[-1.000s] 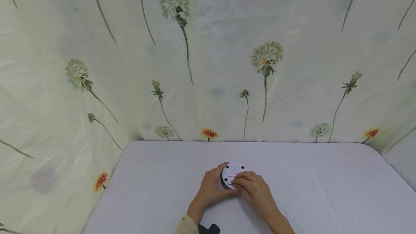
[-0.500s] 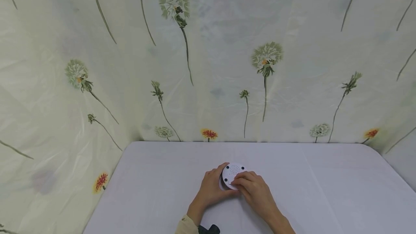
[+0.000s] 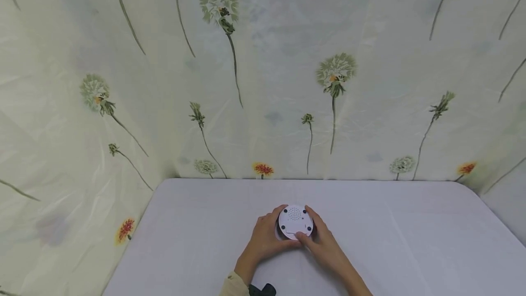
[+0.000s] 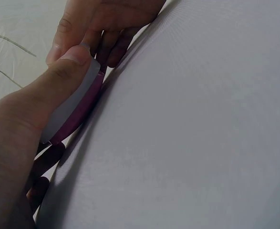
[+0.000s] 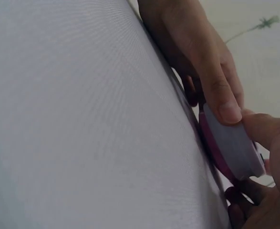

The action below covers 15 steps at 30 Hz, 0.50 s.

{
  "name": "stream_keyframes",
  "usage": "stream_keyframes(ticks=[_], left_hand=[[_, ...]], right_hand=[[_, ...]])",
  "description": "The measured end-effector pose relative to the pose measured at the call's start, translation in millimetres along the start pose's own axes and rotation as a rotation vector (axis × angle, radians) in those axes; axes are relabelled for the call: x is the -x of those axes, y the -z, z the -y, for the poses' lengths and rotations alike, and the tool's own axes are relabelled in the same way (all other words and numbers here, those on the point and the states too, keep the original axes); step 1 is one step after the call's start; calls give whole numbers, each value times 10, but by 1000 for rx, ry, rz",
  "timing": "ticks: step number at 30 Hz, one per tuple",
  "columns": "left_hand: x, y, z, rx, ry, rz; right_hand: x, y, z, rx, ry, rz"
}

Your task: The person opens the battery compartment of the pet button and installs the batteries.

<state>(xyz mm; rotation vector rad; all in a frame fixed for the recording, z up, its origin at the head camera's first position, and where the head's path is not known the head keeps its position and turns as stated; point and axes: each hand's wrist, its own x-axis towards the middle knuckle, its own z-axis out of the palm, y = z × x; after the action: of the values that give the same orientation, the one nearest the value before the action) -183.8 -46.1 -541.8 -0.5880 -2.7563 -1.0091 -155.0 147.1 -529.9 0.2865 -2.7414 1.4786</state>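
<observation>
A round white device (image 3: 294,224) with dark feet, a cluster of small holes and the outline of a cover on its upper face is between both hands. Its side shows a magenta band below the white in the left wrist view, where the device (image 4: 77,106) is close over the cloth. My left hand (image 3: 265,235) grips it from the left, fingers at the far rim and thumb at the near edge. From the right my right hand (image 3: 327,246) holds it, index finger along the rim and thumb on the near edge by the cover. The underside is hidden.
A white cloth (image 3: 390,241) covers the table under the hands. Behind and to the left hangs a pale curtain (image 3: 271,81) printed with dandelions. Below the left wrist is a small black object (image 3: 263,289), cut off by the frame.
The right hand's bunched fingers have left the face of the device and spread around its right rim, baring more of the face. The left hand has kept its grip.
</observation>
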Motion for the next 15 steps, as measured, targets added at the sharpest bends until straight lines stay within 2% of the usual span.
stream_keyframes(ticks=[9,15], left_hand=[[12,10,7,12,-16,-24],[0,-5,5,13,-6,-10]], right_hand=[[-10,2,12,-1,26,5],[12,9,14,-9,22,0]])
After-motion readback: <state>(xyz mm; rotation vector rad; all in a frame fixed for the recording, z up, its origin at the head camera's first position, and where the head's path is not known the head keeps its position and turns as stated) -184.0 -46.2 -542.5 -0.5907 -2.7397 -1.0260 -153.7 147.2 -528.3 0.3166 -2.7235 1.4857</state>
